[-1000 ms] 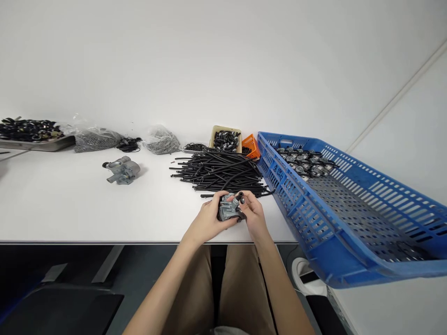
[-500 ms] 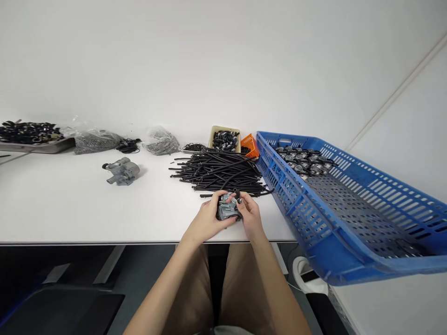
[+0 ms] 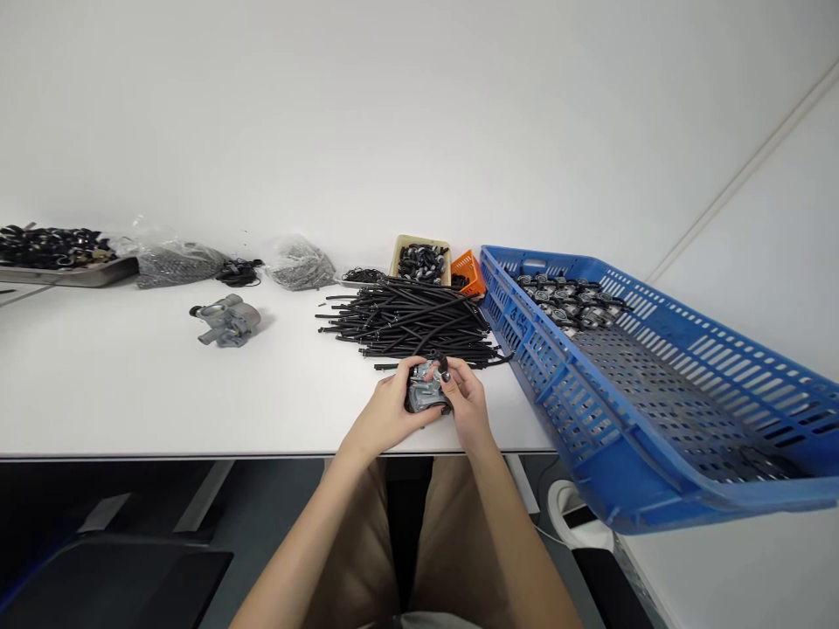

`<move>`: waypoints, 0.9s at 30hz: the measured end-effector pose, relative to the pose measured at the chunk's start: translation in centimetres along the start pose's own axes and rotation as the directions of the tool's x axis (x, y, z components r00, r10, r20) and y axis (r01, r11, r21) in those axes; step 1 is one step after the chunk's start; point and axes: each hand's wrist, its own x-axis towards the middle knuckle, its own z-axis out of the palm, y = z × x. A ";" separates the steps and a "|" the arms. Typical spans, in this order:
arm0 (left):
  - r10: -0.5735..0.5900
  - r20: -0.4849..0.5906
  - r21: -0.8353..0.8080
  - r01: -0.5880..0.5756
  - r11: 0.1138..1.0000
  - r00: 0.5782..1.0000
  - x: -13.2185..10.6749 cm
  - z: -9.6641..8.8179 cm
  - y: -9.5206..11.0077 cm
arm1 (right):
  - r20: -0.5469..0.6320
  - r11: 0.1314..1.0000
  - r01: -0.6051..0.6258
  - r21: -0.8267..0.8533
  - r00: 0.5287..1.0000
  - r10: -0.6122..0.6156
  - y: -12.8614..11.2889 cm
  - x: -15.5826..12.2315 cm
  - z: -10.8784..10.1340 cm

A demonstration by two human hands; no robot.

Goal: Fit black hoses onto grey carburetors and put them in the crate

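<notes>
Near the table's front edge, a grey metal carburetor (image 3: 425, 392) sits between my two hands. My left hand (image 3: 386, 409) is wrapped round its left side, thumb along the near edge. At its upper right, the fingers of my right hand (image 3: 469, 404) close on a short black rubber piece (image 3: 441, 363) that sticks up from the body; whether it is a hose end or a cap I cannot tell. Just beyond my hands lies a heap of black rubber hoses (image 3: 412, 319). Another carburetor (image 3: 229, 321) stands alone on the table to the left.
At right, a large blue crate (image 3: 590, 428) holds several carburetors (image 3: 570, 301) at its far end. Along the wall stand a cream bin (image 3: 394, 262) of black parts, an orange basket (image 3: 473, 271), plastic bags (image 3: 301, 264) of small parts and a metal tray (image 3: 98, 274).
The black rubber piece under my right fingers has tilted slightly and its open end no longer faces me. My hands otherwise keep almost the same place.
</notes>
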 end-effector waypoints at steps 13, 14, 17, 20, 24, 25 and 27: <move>0.005 -0.004 -0.003 -0.005 1.000 1.000 0.0 0.0 0.2 | 0.017 0.999 0.007 -0.043 1.000 -0.006 0.2 0.2 -0.3; 0.004 -0.004 -0.001 -0.004 1.000 1.000 0.0 0.0 0.2 | 0.020 0.999 0.007 -0.043 1.000 -0.006 0.1 0.2 -0.3; 0.003 -0.002 -0.001 -0.003 1.000 1.000 0.0 0.0 0.2 | 0.026 0.999 0.000 -0.042 1.000 0.001 -0.1 0.2 -0.2; 0.003 0.001 0.000 -0.003 1.000 1.000 0.0 0.0 0.1 | 0.022 0.999 0.007 -0.035 1.000 -0.006 -0.2 0.2 -0.1; -0.006 0.010 0.015 0.005 1.000 1.000 0.0 0.0 0.2 | 0.021 1.000 0.025 -0.014 0.999 -0.025 0.0 0.1 -0.1; -0.006 0.013 0.017 0.006 1.000 1.000 0.0 0.0 0.3 | 0.025 1.000 0.027 -0.011 0.999 -0.027 0.1 0.1 -0.1; -0.006 0.013 0.020 0.006 1.000 1.000 0.0 0.0 0.4 | 0.033 1.000 0.027 -0.015 0.999 -0.026 0.2 0.1 -0.2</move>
